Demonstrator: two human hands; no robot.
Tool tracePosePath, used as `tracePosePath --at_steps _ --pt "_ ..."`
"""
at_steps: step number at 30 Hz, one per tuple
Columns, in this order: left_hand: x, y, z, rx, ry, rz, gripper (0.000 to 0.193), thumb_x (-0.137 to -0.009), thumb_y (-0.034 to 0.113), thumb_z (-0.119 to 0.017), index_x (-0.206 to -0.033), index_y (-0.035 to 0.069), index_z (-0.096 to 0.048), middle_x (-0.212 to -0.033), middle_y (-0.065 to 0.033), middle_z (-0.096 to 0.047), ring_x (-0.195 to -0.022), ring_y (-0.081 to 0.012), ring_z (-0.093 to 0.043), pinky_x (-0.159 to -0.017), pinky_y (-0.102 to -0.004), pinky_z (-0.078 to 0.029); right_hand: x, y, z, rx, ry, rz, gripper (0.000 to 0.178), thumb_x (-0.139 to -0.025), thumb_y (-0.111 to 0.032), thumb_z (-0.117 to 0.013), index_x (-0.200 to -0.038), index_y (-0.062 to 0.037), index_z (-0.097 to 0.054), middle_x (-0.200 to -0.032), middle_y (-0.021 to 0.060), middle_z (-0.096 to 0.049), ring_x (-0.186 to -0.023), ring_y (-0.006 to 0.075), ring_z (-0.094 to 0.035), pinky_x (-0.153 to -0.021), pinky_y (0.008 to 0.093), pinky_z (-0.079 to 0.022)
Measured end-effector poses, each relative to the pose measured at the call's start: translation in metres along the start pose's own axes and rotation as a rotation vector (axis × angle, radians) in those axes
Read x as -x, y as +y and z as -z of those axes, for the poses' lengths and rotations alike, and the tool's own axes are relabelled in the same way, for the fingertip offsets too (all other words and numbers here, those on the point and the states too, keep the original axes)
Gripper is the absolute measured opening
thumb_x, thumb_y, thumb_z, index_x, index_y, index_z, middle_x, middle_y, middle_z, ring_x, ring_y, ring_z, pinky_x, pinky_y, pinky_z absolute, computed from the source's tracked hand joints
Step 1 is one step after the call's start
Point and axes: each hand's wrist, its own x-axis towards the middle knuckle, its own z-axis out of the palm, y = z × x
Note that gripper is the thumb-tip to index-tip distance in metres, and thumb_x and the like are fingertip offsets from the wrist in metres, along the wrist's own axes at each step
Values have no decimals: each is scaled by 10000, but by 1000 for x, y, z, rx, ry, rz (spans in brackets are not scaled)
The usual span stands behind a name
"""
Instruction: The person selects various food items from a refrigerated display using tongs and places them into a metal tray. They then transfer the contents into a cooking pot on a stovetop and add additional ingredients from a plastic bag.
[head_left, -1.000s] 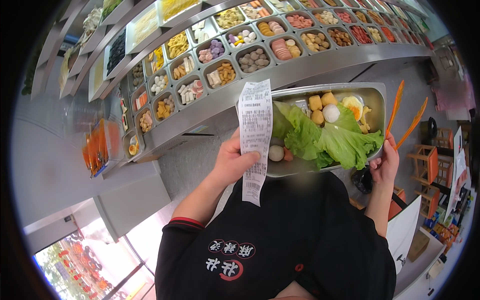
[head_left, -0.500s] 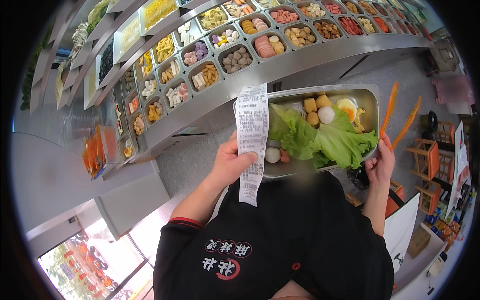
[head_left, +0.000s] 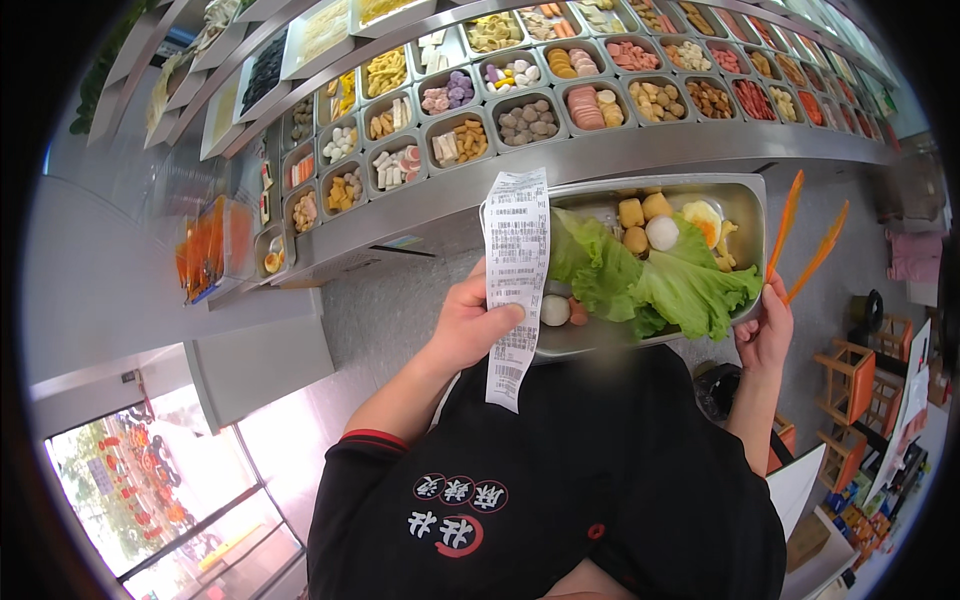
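A metal tray (head_left: 757, 195) is held level in front of me between both hands. My left hand (head_left: 478, 325) grips its left end, thumb pressing a long printed receipt (head_left: 518, 240) that hides that end of the tray. My right hand (head_left: 766, 325) is closed at the tray's right edge, and orange tongs (head_left: 785, 225) stick up from its fingers, tips apart. Inside lie lettuce leaves (head_left: 695, 285), golden-brown cubes (head_left: 631, 212), a white ball (head_left: 661, 234), a halved boiled egg (head_left: 701, 222) and, nearer me, another pale ball (head_left: 555, 310).
Beyond the tray curves a steel counter (head_left: 640, 150) with rows of food bins (head_left: 527, 120). At left, a clear container (head_left: 215, 245) holds orange tongs. Wooden stools (head_left: 845, 385) and a black bin (head_left: 715, 390) stand at right. Grey floor (head_left: 385, 310) shows between counter and me.
The counter and its bins have shifted rightward in the view, and the stools have moved lower. Both hands keep the same hold on tray, receipt and tongs.
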Motion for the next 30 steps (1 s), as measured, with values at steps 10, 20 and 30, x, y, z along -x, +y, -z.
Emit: tracePosePath --at_steps 10,20,30 --pt "15 -6 18 -5 68 -2 357 -841 -30 -577 -1188 6 -654 -1118 -54 -694 -983 -129 -654 -856 -305 -531 -15 8 -24 40 -79 -37 217 -1023 -176 -474 -1197 -58 -528 -742 -5 -563 -438 28 -381 -346 177 -290" --pt "12 -13 20 -3 61 6 370 -843 -29 -580 -1202 17 -655 -1128 -57 -696 -990 -131 -658 -859 -311 -535 -14 13 -19 34 -60 -26 225 -1020 -174 -475 -1204 -54 -524 -749 1 -571 -436 32 -383 -346 179 -297" --pt "12 -13 21 6 8 -18 366 -841 -41 -574 -1191 17 -662 -1119 -54 -697 -988 -129 -659 -858 -310 -537 -6 21 -10 59 -57 -15 285 -1017 -175 -482 -1270 -47 -515 -763 -2 -574 -454 32 -400 -352 178 -310"
